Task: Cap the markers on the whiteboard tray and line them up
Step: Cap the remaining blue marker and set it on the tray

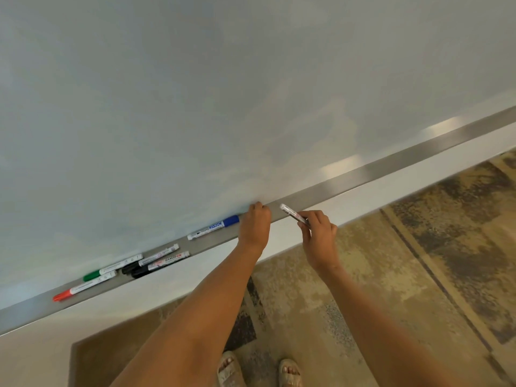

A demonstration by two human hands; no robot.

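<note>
At centre frame, my right hand (318, 233) pinches a marker (293, 214), its long axis pointing upper left toward my left hand (255, 224), fingers curled on the tray (418, 155); what they hold is hidden.

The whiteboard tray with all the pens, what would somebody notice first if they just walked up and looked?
Probably the two hands over the middle of the tray: the right hand holds a marker up in the air, and the left hand curls down on the tray beside the blue-capped marker. Next, the bright caps farther left: green marker, red marker and two black-capped markers.
</note>
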